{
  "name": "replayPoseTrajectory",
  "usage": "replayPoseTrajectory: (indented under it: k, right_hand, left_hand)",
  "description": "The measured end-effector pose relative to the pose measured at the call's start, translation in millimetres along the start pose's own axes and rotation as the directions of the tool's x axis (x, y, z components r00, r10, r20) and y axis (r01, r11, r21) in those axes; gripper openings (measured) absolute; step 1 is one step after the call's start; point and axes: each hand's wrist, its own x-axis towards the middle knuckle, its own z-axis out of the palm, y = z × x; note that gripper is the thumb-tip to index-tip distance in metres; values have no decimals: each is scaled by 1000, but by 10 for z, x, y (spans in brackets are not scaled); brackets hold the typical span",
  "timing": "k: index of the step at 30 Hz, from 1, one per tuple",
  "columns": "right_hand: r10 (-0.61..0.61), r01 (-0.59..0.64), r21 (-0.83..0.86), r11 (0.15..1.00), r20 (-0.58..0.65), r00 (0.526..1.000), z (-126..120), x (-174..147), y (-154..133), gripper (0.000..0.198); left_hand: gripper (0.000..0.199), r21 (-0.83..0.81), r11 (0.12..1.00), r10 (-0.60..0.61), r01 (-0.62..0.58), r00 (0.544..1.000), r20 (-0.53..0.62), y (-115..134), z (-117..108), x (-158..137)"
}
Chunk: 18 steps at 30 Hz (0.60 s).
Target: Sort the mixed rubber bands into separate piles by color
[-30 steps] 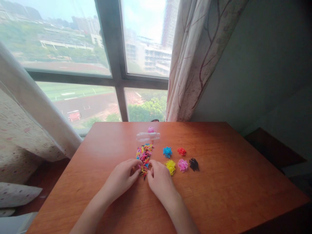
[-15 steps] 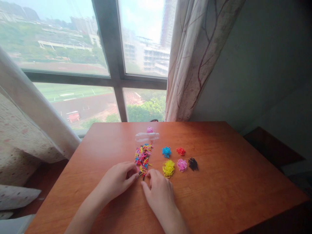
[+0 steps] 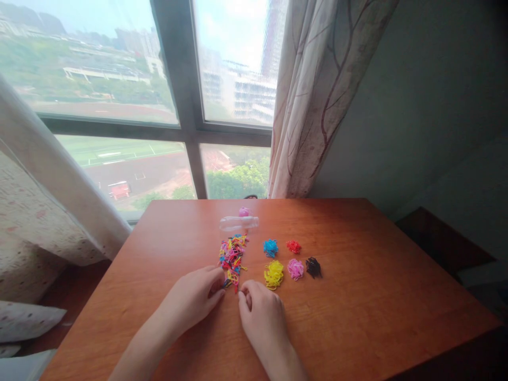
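A mixed heap of small looped pieces (image 3: 233,253) in pink, yellow, red, blue and black lies in the middle of the table. My left hand (image 3: 198,291) rests at its lower left edge, fingers curved and thumb apart from them, close to a few dark pieces. To the right of the heap's near end is my right hand (image 3: 260,304), thumb and fingers pressed together; whatever is between them is too small to make out. Sorted piles lie farther right: blue (image 3: 270,247), red (image 3: 294,246), yellow (image 3: 273,274), pink (image 3: 295,269) and black (image 3: 313,267).
A clear plastic bottle (image 3: 239,223) lies on its side behind the heap, with a pink round object (image 3: 244,211) just beyond. The brown wooden table (image 3: 357,317) ends at a window (image 3: 159,159) with curtains (image 3: 301,106) on both sides.
My right hand has shifted slightly right and toward me, its fingers drawn closer together. The black piece by its thumb is no longer visible; a red one shows there. My left hand has barely moved.
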Motion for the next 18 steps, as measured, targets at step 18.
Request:
replayPoseTrajectory:
  k: [18]
  right_hand:
    - [9,39,334,942,-141,990,-165,-80,315,18]
  left_hand:
    - [13,-6,1000,-9,9,1000,-2,-8,-18,9]
